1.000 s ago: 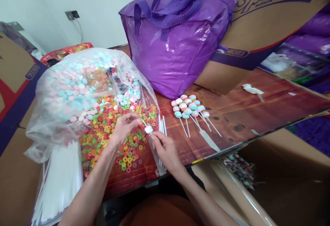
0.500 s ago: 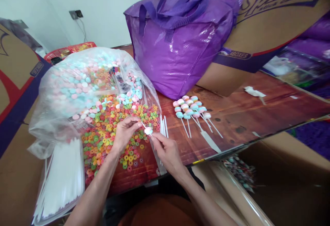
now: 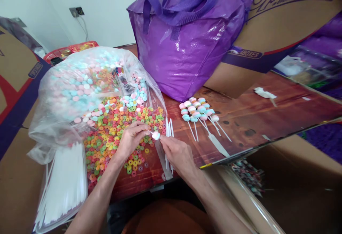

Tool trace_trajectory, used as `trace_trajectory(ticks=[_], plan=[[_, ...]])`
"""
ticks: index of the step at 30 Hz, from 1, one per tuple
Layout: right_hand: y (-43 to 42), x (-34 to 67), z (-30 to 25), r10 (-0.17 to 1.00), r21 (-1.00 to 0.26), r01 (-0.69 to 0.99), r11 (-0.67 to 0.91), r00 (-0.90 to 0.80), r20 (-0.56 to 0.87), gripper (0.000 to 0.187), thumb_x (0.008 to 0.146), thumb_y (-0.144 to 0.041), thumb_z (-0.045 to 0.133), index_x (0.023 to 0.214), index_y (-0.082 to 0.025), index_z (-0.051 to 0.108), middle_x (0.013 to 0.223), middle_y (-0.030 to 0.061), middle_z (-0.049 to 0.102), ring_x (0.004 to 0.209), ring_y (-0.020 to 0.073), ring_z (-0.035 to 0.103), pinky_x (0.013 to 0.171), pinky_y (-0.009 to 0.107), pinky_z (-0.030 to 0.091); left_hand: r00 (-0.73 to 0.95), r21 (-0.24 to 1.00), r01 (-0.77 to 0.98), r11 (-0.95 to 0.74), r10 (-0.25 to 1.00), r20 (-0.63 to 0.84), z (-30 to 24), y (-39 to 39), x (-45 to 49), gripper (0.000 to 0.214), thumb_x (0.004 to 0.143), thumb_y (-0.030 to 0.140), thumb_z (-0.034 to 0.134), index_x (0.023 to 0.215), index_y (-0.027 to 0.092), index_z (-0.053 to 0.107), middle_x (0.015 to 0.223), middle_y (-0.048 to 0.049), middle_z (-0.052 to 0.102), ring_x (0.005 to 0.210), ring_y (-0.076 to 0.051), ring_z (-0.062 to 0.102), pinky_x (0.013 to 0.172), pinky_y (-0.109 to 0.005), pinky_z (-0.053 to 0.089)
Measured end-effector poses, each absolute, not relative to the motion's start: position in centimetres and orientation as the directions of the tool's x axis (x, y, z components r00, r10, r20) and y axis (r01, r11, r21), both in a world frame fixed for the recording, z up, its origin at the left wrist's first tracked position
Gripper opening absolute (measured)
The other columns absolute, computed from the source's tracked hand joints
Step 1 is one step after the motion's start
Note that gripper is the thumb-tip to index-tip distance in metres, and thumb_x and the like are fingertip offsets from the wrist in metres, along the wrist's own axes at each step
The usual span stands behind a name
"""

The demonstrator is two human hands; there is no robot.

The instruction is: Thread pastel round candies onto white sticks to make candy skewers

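My left hand (image 3: 135, 136) pinches a thin white stick that carries a small stack of pastel candies (image 3: 156, 135). Fingertips of my right hand (image 3: 175, 152) are closed at the other side of that stack, touching or very near it; whether they hold the stick's tip is hidden. Under my left hand spread many ring candies (image 3: 107, 141) in red, orange, yellow and green. Several loose white sticks (image 3: 168, 130) lie just beyond my right hand. Further right, finished-looking candy skewers (image 3: 197, 109) rest side by side on the table (image 3: 235, 120).
A clear plastic bag (image 3: 66, 59) holds pink, blue and white candies. A pack of white sticks (image 3: 62, 184) lies at the front left. Behind stand a purple bag (image 3: 184, 48) and a cardboard box (image 3: 280, 34). A torn wrapper (image 3: 264, 93) lies on the right.
Both hands have shifted slightly right with the candy stick. The stick now lies flatter, and my right hand has turned a little more over it.
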State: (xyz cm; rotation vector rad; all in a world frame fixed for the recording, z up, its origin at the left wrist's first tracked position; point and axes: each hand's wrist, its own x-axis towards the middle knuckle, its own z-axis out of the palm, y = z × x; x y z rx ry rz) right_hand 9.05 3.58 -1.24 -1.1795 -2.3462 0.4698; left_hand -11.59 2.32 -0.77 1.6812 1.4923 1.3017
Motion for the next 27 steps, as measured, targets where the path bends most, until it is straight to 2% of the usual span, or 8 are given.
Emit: trace_trajectory(ticks=[4,8,11,15,19,23,27], plan=[[3.7,9.0,-1.2,0.83,-0.624,0.577,0.528,-0.506,0.234,0.03,0.097,-0.018,0.044,0.091,-0.021,0.073,0.08,0.0044,0.073,0.071,0.0174,0.067,0.064,0.024,0.041,-0.072,0.908,0.377,-0.181,0.972,0.224,-1.2,2.1,-11.6,0.018,0.087,0.031,0.068,0.099,0.024,0.079,0.103,-0.0073,0.074,0.096,-0.02,0.068,0.087,-0.032,0.053],[3.9,9.1,-1.4,0.82,-0.744,0.438,0.505,-0.513,0.254,0.029,0.097,-0.018,0.045,0.096,-0.022,0.074,0.088,0.0043,0.075,0.078,0.018,0.069,0.071,0.024,0.045,-0.187,0.994,0.104,-0.016,0.982,0.035,-1.6,2.0,-11.8,0.031,0.081,0.038,0.074,0.107,0.021,0.076,0.104,-0.0074,0.076,0.094,-0.02,0.069,0.087,-0.034,0.055],[3.9,9.2,-1.6,0.812,-0.765,0.403,0.503,-0.523,0.258,0.028,0.097,-0.019,0.047,0.098,-0.022,0.075,0.09,0.0052,0.075,0.08,0.0188,0.069,0.075,0.025,0.046,-0.191,0.999,0.0,0.044,0.981,-0.043,-1.2,1.9,-11.9,0.04,0.079,0.04,0.077,0.111,0.018,0.074,0.102,-0.0077,0.077,0.085,-0.018,0.07,0.082,-0.033,0.056],[3.9,9.2,-1.7,0.798,-0.746,0.403,0.53,-0.534,0.278,0.027,0.097,-0.021,0.047,0.09,-0.022,0.073,0.083,0.0046,0.073,0.077,0.0175,0.067,0.074,0.025,0.046,-0.11,0.998,0.036,0.046,0.993,-0.041,-0.1,1.7,-11.8,0.034,0.078,0.038,0.078,0.104,0.017,0.076,0.096,-0.0071,0.078,0.084,-0.018,0.069,0.083,-0.031,0.054],[3.6,8.8,-1.4,0.779,-0.79,0.299,0.535,-0.535,0.326,0.027,0.098,-0.023,0.046,0.083,-0.019,0.068,0.076,0.0026,0.068,0.067,0.0135,0.06,0.066,0.023,0.042,-0.046,0.988,-0.099,0.117,0.992,-0.122,0.5,1.5,-11.5,0.053,0.073,0.034,0.082,0.122,0.019,0.068,0.09,-0.0066,0.078,0.08,-0.018,0.07,0.077,-0.03,0.054],[2.7,7.8,-1.1,0.863,-0.907,0.203,0.369,-0.438,0.253,0.029,0.097,-0.027,0.05,0.071,-0.019,0.06,0.059,-0.0033,0.053,0.054,0.0099,0.048,0.056,0.021,0.036,-0.109,0.955,-0.251,0.16,0.975,-0.192,0.6,1.4,-10.7,0.059,0.069,0.034,0.085,0.123,0.019,0.066,0.084,-0.0044,0.077,0.076,-0.016,0.069,0.076,-0.028,0.053],[2.3,6.5,-1.2,0.928,-0.991,0.068,0.112,-0.363,0.08,0.034,0.093,-0.032,0.055,0.061,-0.019,0.053,0.054,-0.0046,0.048,0.051,0.0092,0.044,0.053,0.021,0.035,-0.047,0.946,-0.233,0.224,0.969,-0.241,0.9,1.4,-9.8,0.064,0.067,0.04,0.086,0.123,0.016,0.066,0.08,-0.0038,0.074,0.073,-0.015,0.066,0.075,-0.028,0.051]])
